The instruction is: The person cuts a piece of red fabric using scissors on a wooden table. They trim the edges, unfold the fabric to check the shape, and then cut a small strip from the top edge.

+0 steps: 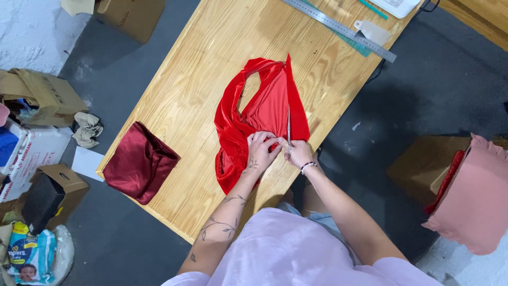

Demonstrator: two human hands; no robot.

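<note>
Mid-frame, left hand [260,150] pinches one bright red velvet piece [262,119], right hand [299,152] grips one pair of scissors [289,130]; one dark red fabric piece [139,161] sits left.

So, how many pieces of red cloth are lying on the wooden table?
2. A bright red cloth lies mid-table under both hands, the left hand and the right hand. A dark red satin piece sits at the table edge, left in view.

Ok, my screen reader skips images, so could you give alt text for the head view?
A person's left hand presses bright red fabric on a wooden table while the right hand holds scissors. Folded dark red cloth lies left.
</note>
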